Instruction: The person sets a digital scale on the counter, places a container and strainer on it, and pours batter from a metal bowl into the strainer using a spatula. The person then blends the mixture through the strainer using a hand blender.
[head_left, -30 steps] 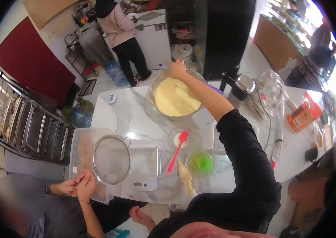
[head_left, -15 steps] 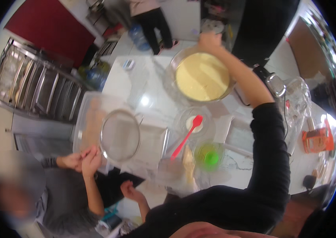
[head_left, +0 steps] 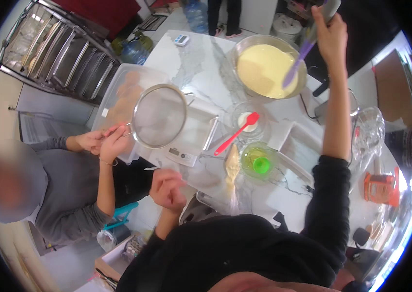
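Observation:
My right hand (head_left: 331, 41) is closed round the handle of a spatula with a purple blade (head_left: 291, 73). Tilted down, the blade is over or in pale yellow batter (head_left: 259, 65) in a large metal bowl (head_left: 241, 48) at the table's far side. My left hand (head_left: 168, 189) hangs off the near table edge, fingers loosely curled, with nothing visible in it. At the left a co-worker's hands (head_left: 108, 141) hold a round sieve (head_left: 159, 117) by its handle, above the table and partly over a kitchen scale (head_left: 181, 155).
A red spatula (head_left: 237, 134) lies across a glass bowl with something white inside. Nearby are a glass bowl (head_left: 249, 170) with a green cup, a piping bag (head_left: 232, 168), a rectangular pan (head_left: 283, 138), a plastic tub of eggs (head_left: 111, 114), a timer (head_left: 181, 40) and an orange bag (head_left: 382, 189).
My right hand has moved right and up from the bowl's rim, and the purple spatula now shows. My left hand has come forward, its fingers curled. The whole view has shifted.

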A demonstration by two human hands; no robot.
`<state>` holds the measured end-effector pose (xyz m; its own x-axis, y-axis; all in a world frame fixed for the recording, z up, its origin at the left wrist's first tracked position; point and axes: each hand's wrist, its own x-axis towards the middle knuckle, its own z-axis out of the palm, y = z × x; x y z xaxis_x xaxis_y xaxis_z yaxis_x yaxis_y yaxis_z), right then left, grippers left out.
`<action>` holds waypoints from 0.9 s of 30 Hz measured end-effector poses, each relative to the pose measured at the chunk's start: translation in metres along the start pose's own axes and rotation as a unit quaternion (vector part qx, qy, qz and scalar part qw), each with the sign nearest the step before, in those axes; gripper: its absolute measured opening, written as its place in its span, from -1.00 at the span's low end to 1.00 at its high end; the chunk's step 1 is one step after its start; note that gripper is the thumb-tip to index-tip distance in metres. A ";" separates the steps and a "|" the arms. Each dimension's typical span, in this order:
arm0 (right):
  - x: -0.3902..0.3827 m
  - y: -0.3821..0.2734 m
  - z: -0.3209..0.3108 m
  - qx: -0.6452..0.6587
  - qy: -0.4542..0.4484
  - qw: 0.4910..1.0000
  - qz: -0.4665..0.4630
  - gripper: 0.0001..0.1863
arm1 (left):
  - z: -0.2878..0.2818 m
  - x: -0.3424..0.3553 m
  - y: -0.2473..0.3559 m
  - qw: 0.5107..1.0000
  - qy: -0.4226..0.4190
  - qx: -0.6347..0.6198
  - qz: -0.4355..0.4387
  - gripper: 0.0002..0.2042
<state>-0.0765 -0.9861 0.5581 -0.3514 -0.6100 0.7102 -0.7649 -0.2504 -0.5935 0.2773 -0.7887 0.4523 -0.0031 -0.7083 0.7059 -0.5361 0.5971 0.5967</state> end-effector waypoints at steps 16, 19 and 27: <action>-0.188 0.112 0.012 0.278 0.178 0.902 0.277 -0.70 | 0.264 0.221 -0.096 0.787 -0.417 -0.051 -0.451 -0.54; -0.195 0.122 0.020 0.324 0.130 0.832 0.432 -0.37 | 0.281 0.215 -0.106 0.783 -0.404 -0.014 -0.472 -0.50; -0.174 0.164 0.041 0.433 0.028 0.754 0.493 -0.65 | 0.275 0.233 -0.138 0.687 -0.516 -0.076 -0.506 -0.40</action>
<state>-0.1192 -0.9517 0.3215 -0.5596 -0.7940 -0.2375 0.5134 -0.1072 -0.8515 0.1181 -1.1401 0.4296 -0.3332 -0.6337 -0.6981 -0.6096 -0.4201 0.6723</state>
